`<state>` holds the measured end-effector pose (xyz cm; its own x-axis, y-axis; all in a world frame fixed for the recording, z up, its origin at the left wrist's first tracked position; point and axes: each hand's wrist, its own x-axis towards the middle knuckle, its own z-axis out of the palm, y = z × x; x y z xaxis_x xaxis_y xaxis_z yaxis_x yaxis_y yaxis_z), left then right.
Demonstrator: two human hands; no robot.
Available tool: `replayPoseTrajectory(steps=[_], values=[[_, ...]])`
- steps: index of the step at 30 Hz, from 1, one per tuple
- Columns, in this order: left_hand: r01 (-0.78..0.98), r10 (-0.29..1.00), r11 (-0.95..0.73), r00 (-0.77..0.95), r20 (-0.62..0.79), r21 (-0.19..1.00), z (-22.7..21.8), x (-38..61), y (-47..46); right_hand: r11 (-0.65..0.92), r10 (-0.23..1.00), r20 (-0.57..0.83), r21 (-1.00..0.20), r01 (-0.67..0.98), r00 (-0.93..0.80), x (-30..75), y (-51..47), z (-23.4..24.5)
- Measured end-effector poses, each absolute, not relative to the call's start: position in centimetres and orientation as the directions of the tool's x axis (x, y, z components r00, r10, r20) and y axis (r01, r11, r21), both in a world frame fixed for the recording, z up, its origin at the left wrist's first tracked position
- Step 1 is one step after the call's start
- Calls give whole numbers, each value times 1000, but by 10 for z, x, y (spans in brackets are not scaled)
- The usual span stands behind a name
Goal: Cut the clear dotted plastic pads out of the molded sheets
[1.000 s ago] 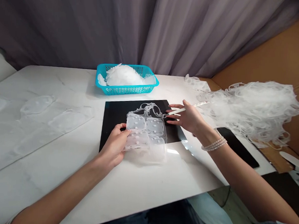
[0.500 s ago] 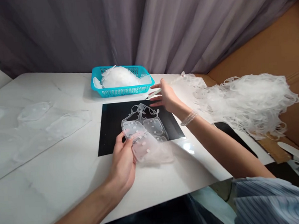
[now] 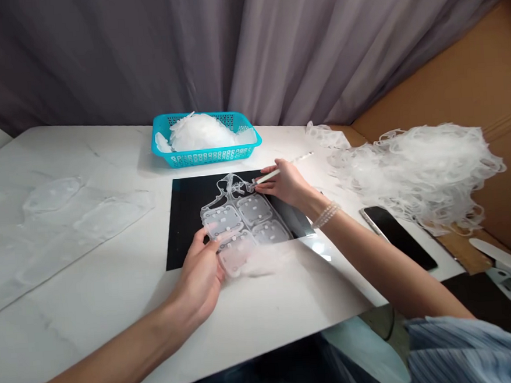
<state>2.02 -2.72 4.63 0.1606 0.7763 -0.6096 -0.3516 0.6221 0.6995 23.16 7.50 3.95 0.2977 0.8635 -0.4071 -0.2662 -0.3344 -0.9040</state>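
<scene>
A translucent silicone sheet of moulded pads lies across a black mat on the white table. My left hand pinches the sheet's near left edge between thumb and fingers. My right hand rests at the sheet's far right corner, fingers closed round a thin white stick-like tool whose tip touches the sheet's stringy top trim.
A turquoise basket heaped with clear pieces stands behind the mat. A big tangle of white trimmings lies at the right beside a dark phone. Flat translucent sheets cover the table's left. Cardboard and curtain close off the back.
My right hand came back from near the basket down to the sheet's top right corner with the tool. The sheet was turned and laid flatter on the mat; my left hand shifted slightly.
</scene>
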Motion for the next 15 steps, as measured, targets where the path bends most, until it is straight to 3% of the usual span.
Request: replayPoseTrajectory(steps=[6,9,11,13,15], values=[[-448,708,701,342,-618,556,50,59,-59,-228,925,-236,-972,-64,297,199,123,47],[-281,524,852,493,-695,443,58,55,-85,-64,964,-9,-978,200,266,199,110,53],[-40,412,876,580,-703,481,64,45,-93,34,976,102,-945,325,195,209,87,54],[190,470,656,654,-592,731,65,35,-88,78,984,131,-929,362,124,220,59,51],[291,621,99,729,-288,951,59,30,-69,110,986,152,-905,411,71,229,30,44]])
